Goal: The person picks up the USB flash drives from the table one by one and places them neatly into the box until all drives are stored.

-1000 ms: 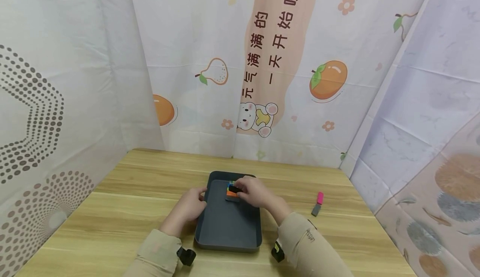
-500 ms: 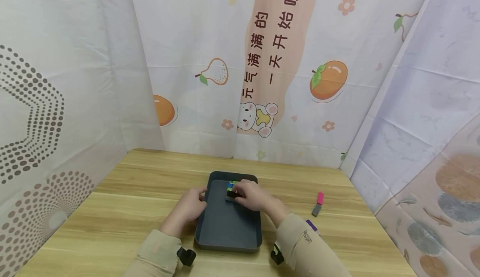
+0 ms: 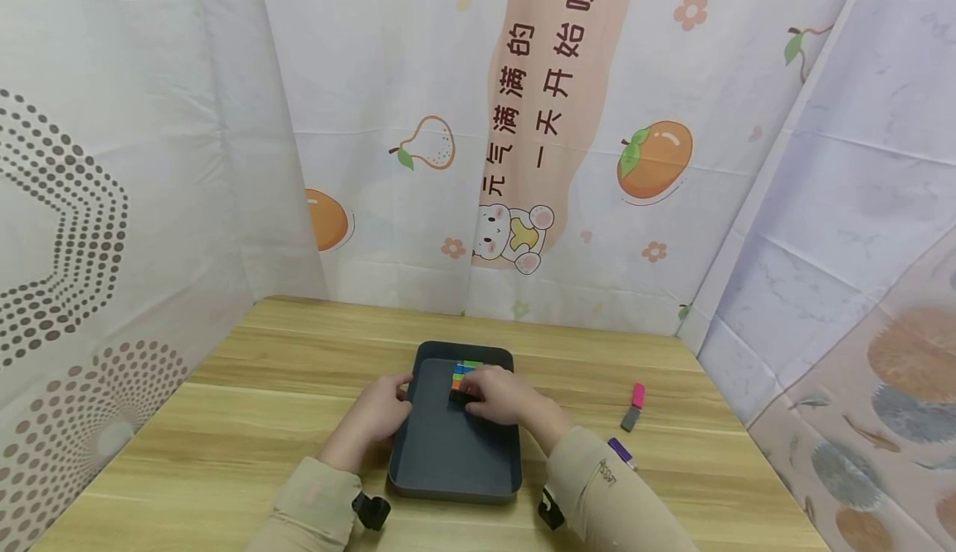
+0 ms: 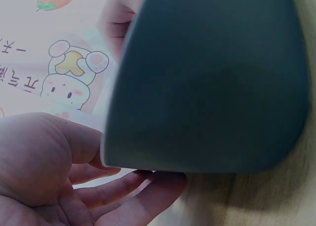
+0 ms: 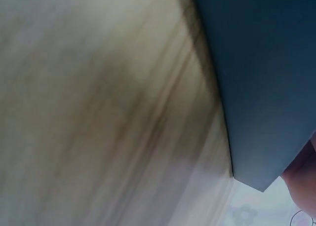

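Observation:
My left hand point(image 3: 382, 407) grips the left rim of a dark grey tray point(image 3: 456, 461); in the left wrist view its thumb lies at the rim and its fingers lie along the outer wall. Inside the tray, my right hand point(image 3: 496, 393) pinches a small black flash drive point(image 3: 459, 398), at the near end of a row. That row of several coloured flash drives point(image 3: 465, 367), with green, blue and orange showing, lies near the tray's far end, partly hidden by my right hand. The right wrist view shows the tray's outer wall point(image 5: 266, 97) and only a sliver of the hand.
Right of the tray, a pink and grey flash drive point(image 3: 633, 407) lies on the wooden table point(image 3: 299, 344). Closer to my right sleeve is a purple flash drive point(image 3: 619, 450) with a silver end. Printed curtains point(image 3: 418, 54) hang behind and at both sides.
My right hand has shifted slightly toward me with the black flash drive, along the row. The purple flash drive has come into view beside the sleeve. My left hand stays on the rim.

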`<state>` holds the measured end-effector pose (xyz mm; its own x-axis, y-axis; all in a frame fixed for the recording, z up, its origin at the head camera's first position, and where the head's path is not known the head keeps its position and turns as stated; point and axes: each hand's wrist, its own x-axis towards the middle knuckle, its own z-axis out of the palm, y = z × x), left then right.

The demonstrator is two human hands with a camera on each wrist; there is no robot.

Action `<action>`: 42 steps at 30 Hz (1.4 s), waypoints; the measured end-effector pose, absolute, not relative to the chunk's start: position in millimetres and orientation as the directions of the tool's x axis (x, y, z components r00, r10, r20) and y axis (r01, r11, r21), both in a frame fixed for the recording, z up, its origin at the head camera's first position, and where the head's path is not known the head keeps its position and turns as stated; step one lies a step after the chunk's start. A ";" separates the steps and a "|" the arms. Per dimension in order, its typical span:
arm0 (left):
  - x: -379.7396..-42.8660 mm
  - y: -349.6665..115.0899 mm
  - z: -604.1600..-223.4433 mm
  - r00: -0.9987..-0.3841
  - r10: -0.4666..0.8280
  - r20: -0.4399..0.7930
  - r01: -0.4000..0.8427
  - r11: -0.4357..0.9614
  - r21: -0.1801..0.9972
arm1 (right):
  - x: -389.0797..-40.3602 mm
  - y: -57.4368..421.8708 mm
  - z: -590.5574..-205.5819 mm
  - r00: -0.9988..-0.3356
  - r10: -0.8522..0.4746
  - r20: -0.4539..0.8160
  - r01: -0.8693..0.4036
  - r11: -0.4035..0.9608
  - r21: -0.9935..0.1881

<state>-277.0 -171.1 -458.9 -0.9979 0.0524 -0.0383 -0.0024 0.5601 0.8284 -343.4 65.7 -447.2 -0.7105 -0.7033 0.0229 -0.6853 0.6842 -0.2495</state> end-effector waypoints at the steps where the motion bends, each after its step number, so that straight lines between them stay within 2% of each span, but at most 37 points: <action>1: -277.1 -171.0 -458.9 -0.998 0.051 -0.040 -0.005 0.559 0.829 | -343.4 65.2 -447.4 -0.709 -0.705 0.020 -0.687 0.683 -0.248; 12: -276.4 -171.5 -456.1 -0.997 0.058 -0.043 -0.002 0.572 0.821 | -345.2 62.7 -451.9 -0.687 -0.727 0.011 -0.709 0.667 -0.228; 23: -275.9 -169.7 -456.8 -0.997 0.037 -0.072 -0.040 0.543 0.839 | -344.9 60.6 -451.7 -0.698 -0.717 -0.002 -0.701 0.683 -0.205; 42: -275.6 -170.0 -456.0 -0.997 0.038 -0.067 -0.035 0.547 0.836 | -345.1 60.7 -452.2 -0.711 -0.703 -0.026 -0.681 0.698 -0.222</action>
